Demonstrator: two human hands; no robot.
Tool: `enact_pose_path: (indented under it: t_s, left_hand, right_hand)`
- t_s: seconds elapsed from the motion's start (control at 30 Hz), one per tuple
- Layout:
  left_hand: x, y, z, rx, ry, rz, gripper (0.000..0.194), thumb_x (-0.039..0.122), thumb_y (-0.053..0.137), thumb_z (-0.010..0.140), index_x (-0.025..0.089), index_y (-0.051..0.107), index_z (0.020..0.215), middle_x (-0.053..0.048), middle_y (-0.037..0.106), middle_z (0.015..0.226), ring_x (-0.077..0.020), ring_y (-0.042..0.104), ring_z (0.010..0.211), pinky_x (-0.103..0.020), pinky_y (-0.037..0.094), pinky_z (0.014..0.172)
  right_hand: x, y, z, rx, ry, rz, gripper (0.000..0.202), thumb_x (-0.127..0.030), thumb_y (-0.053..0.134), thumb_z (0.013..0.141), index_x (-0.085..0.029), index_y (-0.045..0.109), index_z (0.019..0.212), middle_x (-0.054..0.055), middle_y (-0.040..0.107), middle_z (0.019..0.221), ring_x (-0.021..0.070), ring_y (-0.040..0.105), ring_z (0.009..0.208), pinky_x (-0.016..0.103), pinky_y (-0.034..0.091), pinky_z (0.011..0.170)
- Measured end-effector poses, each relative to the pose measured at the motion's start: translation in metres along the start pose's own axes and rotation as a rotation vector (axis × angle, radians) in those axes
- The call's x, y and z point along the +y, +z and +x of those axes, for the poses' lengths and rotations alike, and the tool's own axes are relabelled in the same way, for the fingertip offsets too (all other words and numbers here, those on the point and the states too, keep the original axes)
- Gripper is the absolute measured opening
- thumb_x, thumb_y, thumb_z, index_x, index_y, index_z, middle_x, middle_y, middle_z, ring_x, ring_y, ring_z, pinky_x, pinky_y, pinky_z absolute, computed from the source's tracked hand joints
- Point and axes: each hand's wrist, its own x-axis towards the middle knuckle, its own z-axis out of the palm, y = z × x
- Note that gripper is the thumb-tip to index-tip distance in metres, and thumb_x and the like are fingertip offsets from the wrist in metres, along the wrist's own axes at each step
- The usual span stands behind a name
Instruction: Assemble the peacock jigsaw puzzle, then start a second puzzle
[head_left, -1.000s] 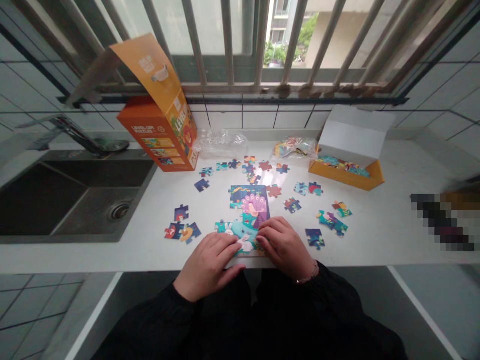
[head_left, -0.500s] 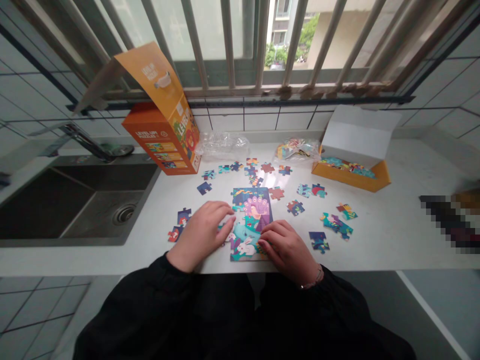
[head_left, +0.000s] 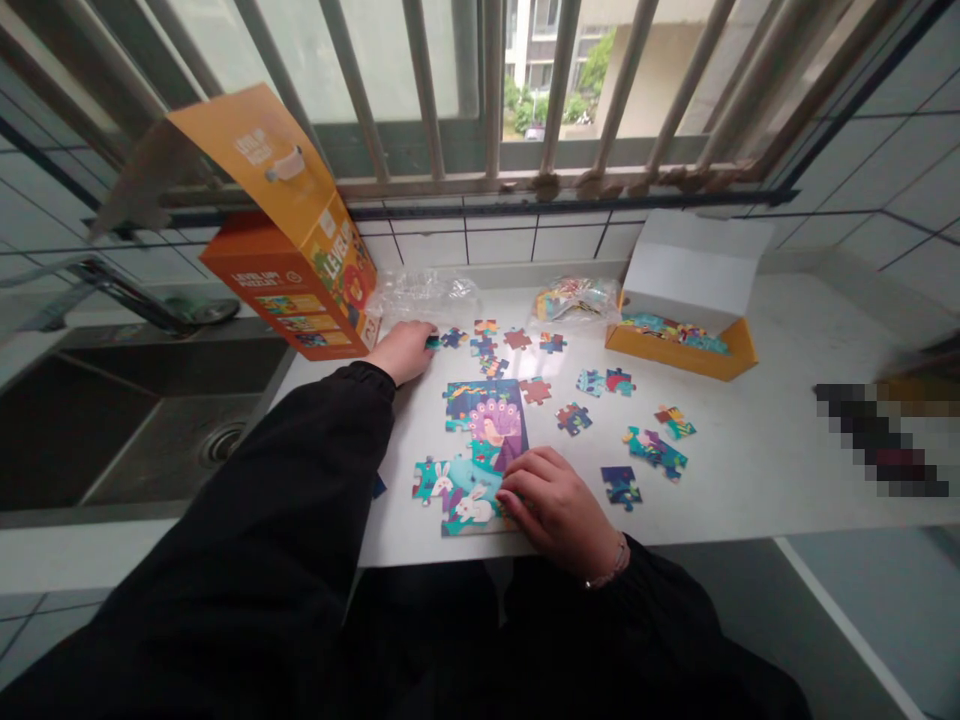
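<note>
A partly joined jigsaw puzzle [head_left: 487,440] with a peacock and white rabbits lies near the counter's front edge. My right hand [head_left: 559,510] rests over its lower right edge, fingers curled and pressed on it, hiding that corner. At the back left, my left hand [head_left: 405,350] has its fingertips closed on a small blue puzzle piece [head_left: 433,342], most of which they cover. Beside it lies a dark blue piece [head_left: 454,338]. A joined rabbit piece [head_left: 433,481] sticks out from the puzzle's left side. My left sleeve covers part of the counter.
Several loose pieces lie right of the puzzle, among them a dark blue one [head_left: 621,486]. Behind stand an orange puzzle box [head_left: 281,290], crumpled clear plastic [head_left: 427,295], a bag of pieces [head_left: 576,298] and an open yellow box [head_left: 675,350]. A sink [head_left: 142,420] is at left.
My left hand has moved from the puzzle's left side up to the blue piece at the back. The rabbit piece shows uncovered. My right hand stays on the puzzle; the view has shifted slightly.
</note>
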Motion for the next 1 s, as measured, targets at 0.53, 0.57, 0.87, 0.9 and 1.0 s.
enact_pose_path:
  t_s: [0.53, 0.57, 0.87, 0.9, 1.0]
  left_hand:
    - [-0.012, -0.016, 0.007, -0.055, -0.053, -0.044, 0.032, 0.033, 0.081, 0.074, 0.019, 0.081, 0.102, -0.013, 0.078, 0.108, -0.0315, 0.07, 0.106, -0.039, 0.053, 0.101]
    - [-0.01, -0.019, 0.006, -0.046, -0.052, -0.062, 0.029, 0.032, 0.082, 0.073, 0.02, 0.08, 0.1, -0.012, 0.078, 0.105, -0.0302, 0.07, 0.103, -0.039, 0.053, 0.098]
    - [0.034, -0.026, -0.065, 0.119, -0.054, -0.328, 0.021, 0.041, 0.067, 0.095, 0.022, 0.062, 0.099, -0.004, 0.073, 0.091, -0.0204, 0.068, 0.085, -0.033, 0.052, 0.079]
    - [0.045, -0.025, -0.08, 0.16, -0.102, -0.537, 0.024, 0.042, 0.071, 0.093, 0.021, 0.06, 0.101, -0.003, 0.072, 0.088, -0.0198, 0.069, 0.082, -0.032, 0.053, 0.077]
    - [0.087, -0.018, -0.132, 0.097, -0.246, -1.191, 0.035, 0.044, 0.08, 0.089, 0.023, 0.055, 0.099, 0.0, 0.071, 0.083, -0.0213, 0.077, 0.082, -0.034, 0.06, 0.078]
  right_hand:
    - [0.001, 0.0, -0.001, -0.011, -0.004, 0.02, 0.016, -0.028, 0.059, 0.111, -0.022, 0.068, 0.1, 0.007, 0.074, 0.101, 0.0241, 0.064, 0.1, 0.044, 0.054, 0.092]
    - [0.001, 0.0, -0.001, -0.011, -0.004, 0.02, 0.016, -0.028, 0.059, 0.111, -0.023, 0.069, 0.1, 0.007, 0.074, 0.101, 0.0242, 0.065, 0.1, 0.044, 0.055, 0.092]
    - [-0.001, -0.002, -0.001, 0.022, 0.011, 0.032, 0.01, -0.027, 0.061, 0.109, -0.023, 0.07, 0.106, 0.008, 0.075, 0.104, 0.0247, 0.066, 0.102, 0.044, 0.056, 0.093]
    - [-0.001, -0.001, -0.002, 0.033, 0.018, 0.035, 0.008, -0.027, 0.062, 0.109, -0.023, 0.069, 0.111, 0.008, 0.075, 0.106, 0.0252, 0.066, 0.103, 0.044, 0.057, 0.094]
    - [0.001, 0.001, -0.004, 0.066, 0.04, 0.038, 0.018, -0.028, 0.066, 0.107, -0.023, 0.066, 0.125, 0.01, 0.075, 0.114, 0.0266, 0.067, 0.108, 0.044, 0.058, 0.096]
